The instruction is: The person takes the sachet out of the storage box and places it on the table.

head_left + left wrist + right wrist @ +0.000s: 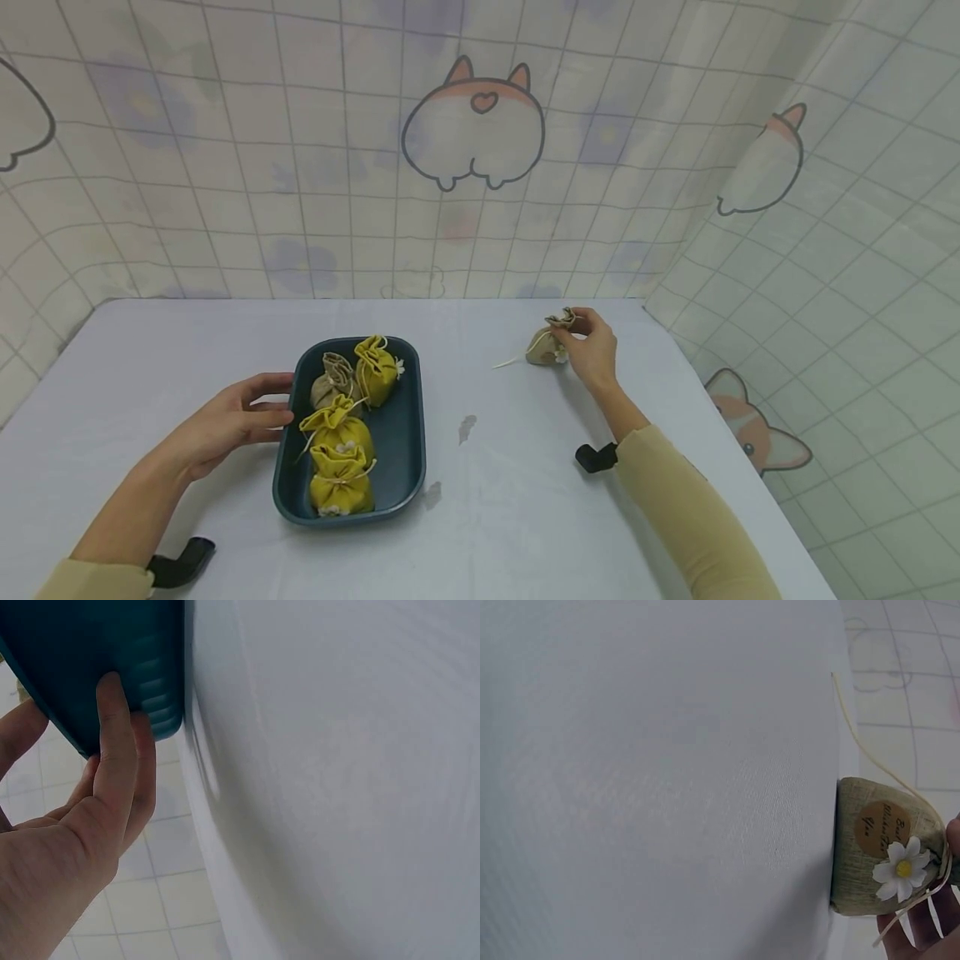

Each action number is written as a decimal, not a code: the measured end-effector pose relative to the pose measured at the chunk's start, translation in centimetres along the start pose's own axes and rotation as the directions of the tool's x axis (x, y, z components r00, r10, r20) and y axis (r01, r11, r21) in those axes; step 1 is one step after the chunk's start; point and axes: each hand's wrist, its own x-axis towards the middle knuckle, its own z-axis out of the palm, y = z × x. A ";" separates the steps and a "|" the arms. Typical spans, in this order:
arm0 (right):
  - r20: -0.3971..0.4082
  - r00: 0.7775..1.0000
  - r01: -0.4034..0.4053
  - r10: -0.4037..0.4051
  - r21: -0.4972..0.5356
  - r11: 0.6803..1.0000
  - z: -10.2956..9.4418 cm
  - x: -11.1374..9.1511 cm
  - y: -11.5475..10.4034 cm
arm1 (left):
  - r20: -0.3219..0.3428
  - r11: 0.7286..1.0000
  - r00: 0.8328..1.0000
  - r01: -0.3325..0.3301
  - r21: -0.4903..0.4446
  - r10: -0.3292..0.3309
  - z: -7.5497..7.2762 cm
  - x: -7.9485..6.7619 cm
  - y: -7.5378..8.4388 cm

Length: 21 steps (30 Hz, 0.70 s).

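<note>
At the back right of the table, my right hand (595,352) pinches the gathered neck of a beige drawstring pouch (542,348). In the right wrist view this pouch (859,862) carries a round brown label, a white flower with a yellow centre and a loose cord; its base is at the tabletop. My left hand (225,423) touches the left side of a dark teal tray (401,467), its fingers (116,742) extended along the outer wall. Inside the tray stand three yellow pouches (341,492) and one beige pouch (327,387), mostly along the left side.
A white cloth covers the table (495,500), with small grey marks (467,428) right of the tray. A tiled-pattern curtain (360,208) with corgi drawings hangs behind and to the right. Black wrist mounts (596,457) stick out beside both sleeves.
</note>
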 end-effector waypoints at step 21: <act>0.039 0.988 0.147 -0.146 -0.007 0.989 -0.9 0.1 -1.2 | -0.005 1.000 1.000 -0.003 0.000 0.003 0.0 0.0 -0.1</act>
